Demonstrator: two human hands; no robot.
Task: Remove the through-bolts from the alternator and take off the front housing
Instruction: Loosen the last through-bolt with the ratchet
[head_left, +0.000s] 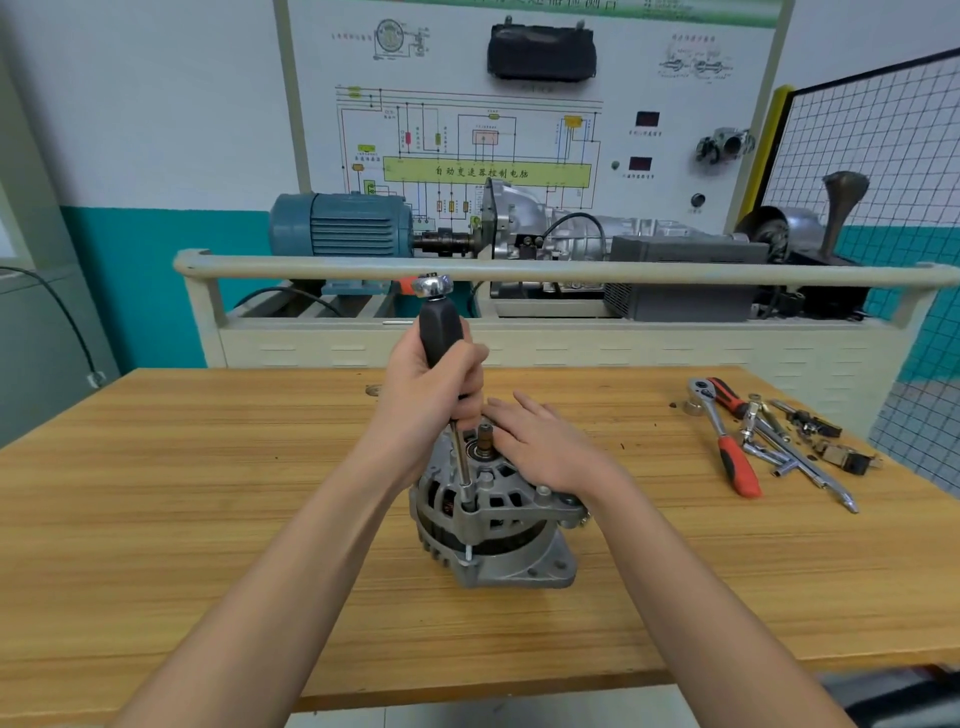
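The alternator (493, 519) stands upright near the middle of the wooden surface (208, 519), shaft end up, mounting ears toward the right and front. The left hand (431, 400) has a closed grip round the black handle of a nut driver (441, 338) — fingers and thumb curled tight on it, chrome cap at the handle's top. The driver's thin steel shank runs down and slightly right from the hand, and its socket end sits on a through-bolt (469, 553) at the front edge of the front housing (483, 493); the bolt's lower end shows below, just above the rear housing's flange. The right hand (540, 441) lies flat on top of the alternator w/ fingers straight, spread toward the shaft — no grip, just pressing on the housing's right side beside the bearing.

Well to the right on the surface: a red-handled ratchet (727, 447), a second red-and-black ratchet (724, 397) behind it, chrome extension bars (795, 457) lying crossed, plus small dark parts (841, 452) — too small to tell apart. Behind the surface, a beige training stand (519, 343) carries a blue motor (343, 223) and a silver gearbox (571, 228), w/ a wiring-diagram board (519, 130) above.
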